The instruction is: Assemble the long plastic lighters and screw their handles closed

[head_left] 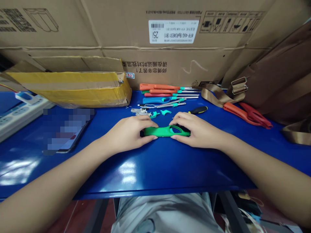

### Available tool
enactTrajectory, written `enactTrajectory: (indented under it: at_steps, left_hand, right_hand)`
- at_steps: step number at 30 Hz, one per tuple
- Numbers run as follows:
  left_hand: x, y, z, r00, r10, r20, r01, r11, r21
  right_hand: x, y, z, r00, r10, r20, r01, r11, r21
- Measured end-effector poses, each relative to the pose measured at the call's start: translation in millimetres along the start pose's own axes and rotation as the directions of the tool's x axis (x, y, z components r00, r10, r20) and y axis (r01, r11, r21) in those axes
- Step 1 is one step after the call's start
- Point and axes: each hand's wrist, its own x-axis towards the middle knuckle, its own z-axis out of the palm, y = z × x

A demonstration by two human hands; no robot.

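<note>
Between my two hands lies a green plastic lighter handle (161, 131) with an oval opening near its right end, close above the blue table (155, 168). My left hand (132, 132) pinches its left end between thumb and fingers. The other end is gripped by my right hand (191, 131), thumb in front and fingers behind. Just beyond my hands are small teal plastic pieces (166, 112) and several thin metal parts (141, 111). A black and yellow screwdriver (199, 110) lies behind my right hand, its shaft partly hidden.
Several orange, red and blue long-necked lighters (160, 87) lie at the back. Orange and red handle shells (243, 113) rest at right beside a brown strap (218, 97). A yellow-taped box (80, 90), a phone (70, 132) and a power strip (21, 113) are at left. Cardboard (109, 29) stands behind.
</note>
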Motion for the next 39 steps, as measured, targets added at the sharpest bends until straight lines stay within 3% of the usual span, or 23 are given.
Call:
enactTrajectory:
  at_steps: [10,22,25,28,32,35,39]
  left_hand:
    - [1.2,-3.1,1.2,1.0,0.018,-0.009,-0.019,0.998,-0.056]
    - [1.7,-2.3,8.6,0.994,-0.11,-0.02,0.108,0.991,-0.075]
    - [0.3,-2.7,9.6,0.996,-0.082,-0.033,0.082,0.997,-0.008]
    - [-1.9,4.3,10.8,0.999,-0.022,-0.045,0.029,0.986,0.163]
    - [-4.2,17.8,14.0,0.992,0.123,-0.023,-0.099,0.88,0.464]
    - [-4.0,19.0,14.9,0.985,0.17,-0.035,-0.136,0.881,0.454]
    - [-1.9,12.3,11.6,0.984,0.164,-0.074,-0.134,0.942,0.309]
  right_hand:
    - [0.4,-0.6,-0.1,1.0,0.005,0.01,-0.006,0.999,0.031]
    - [-0.7,-0.4,6.2,0.994,0.105,-0.008,-0.104,0.987,0.125]
    - [0.1,-3.2,6.9,0.992,0.125,-0.02,-0.122,0.987,0.107]
    - [0.7,-6.7,6.2,0.995,0.104,-0.007,-0.104,0.994,0.022]
    - [-0.7,-6.5,1.7,0.998,-0.009,0.067,0.021,0.984,-0.178]
    - [-2.5,-3.8,-3.6,0.994,-0.061,0.095,0.08,0.974,-0.211]
    - [-3.6,-3.3,-9.1,0.992,-0.072,0.1,0.088,0.982,-0.167]
